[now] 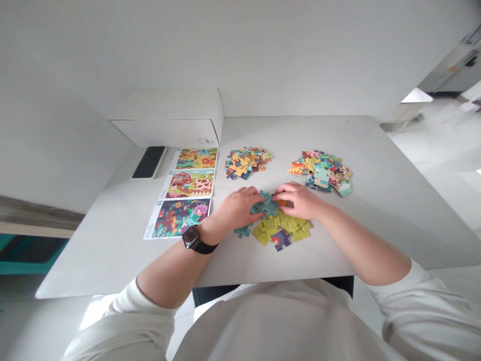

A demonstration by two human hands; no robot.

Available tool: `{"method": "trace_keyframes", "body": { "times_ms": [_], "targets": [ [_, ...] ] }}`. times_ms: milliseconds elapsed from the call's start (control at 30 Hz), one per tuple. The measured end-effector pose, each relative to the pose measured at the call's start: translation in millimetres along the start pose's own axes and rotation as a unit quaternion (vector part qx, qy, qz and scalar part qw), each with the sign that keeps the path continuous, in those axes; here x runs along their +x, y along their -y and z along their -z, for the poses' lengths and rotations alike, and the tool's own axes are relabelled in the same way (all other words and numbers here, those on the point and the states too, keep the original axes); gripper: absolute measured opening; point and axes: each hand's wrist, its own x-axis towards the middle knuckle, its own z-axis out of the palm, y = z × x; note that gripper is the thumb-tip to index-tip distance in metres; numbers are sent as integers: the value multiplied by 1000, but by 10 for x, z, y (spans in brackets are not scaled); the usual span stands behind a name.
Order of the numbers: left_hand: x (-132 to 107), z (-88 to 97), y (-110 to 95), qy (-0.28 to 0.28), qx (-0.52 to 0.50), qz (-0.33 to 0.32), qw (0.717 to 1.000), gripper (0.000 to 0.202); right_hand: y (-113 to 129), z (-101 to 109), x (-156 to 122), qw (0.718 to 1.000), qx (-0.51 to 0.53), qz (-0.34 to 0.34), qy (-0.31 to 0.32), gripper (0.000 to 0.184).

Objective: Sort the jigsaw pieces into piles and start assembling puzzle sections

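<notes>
White shirt (278, 323), pale table (383, 195) against wall (285, 60), left hand (240, 204), right hand (296, 199) at puzzle pieces (267, 203), grip unclear

Your left hand (243, 206) and right hand (298, 200) flank and touch the teal puzzle pieces (267, 205); whether you pinch any is hard to tell. Yellow-green pieces (281, 225) lie just nearside of your grip, a left pile (247, 163) and right pile (322, 171) beyond it, printed pictures (190, 184) to its left.
</notes>
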Motion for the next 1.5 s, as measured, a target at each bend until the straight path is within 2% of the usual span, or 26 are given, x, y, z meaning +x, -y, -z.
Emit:
{"method": "trace_keyframes", "body": {
  "times_ms": [100, 233, 333, 433, 500, 633, 833, 1133, 1300, 1367, 1433, 1500],
  "targets": [
    [7, -37, 11, -3, 4, -4, 1000, 35, -1, -16, 16, 1000, 3, -3, -6, 24],
    [27, -43, -8, -25, -12, -14, 1000, 21, -20, -20, 32, 1000, 15, -3, -20, 13],
    [45, -9, -38, -57, -54, -11, 997, 19, -11, 7, 33, 998, 63, -3, -30, 23],
    [67, 20, -63, -92, -135, 25, 986, 23, 51, 51, 32, 988, 151, -27, -30, 31],
    [85, 22, -72, -102, -199, 67, 972, 23, 108, 78, 37, 980, 192, -51, -29, 27],
    [115, 6, -80, -76, -315, 144, 935, 32, 186, 108, 53, 967, 234, -88, -45, 22],
    [111, -4, -66, -20, -474, 187, 860, 34, 150, 106, 32, 930, 311, -190, -54, 26],
    [97, 42, -81, 11, -548, 190, 815, 35, 91, 62, 15, 899, 353, -250, -61, 36],
    [96, 44, -73, 23, -529, 194, 826, 33, 76, 60, 15, 894, 365, -249, -71, 37],
    [102, 46, -71, 24, -534, 202, 820, 31, 65, 57, 15, 896, 361, -246, -75, 39],
    [108, 53, -66, 19, -563, 221, 797, 32, 49, 56, 16, 897, 355, -244, -100, 45],
    [112, 64, -50, -1, -607, 252, 753, 34, 25, 54, 15, 897, 344, -244, -133, 53]
  ]
}}
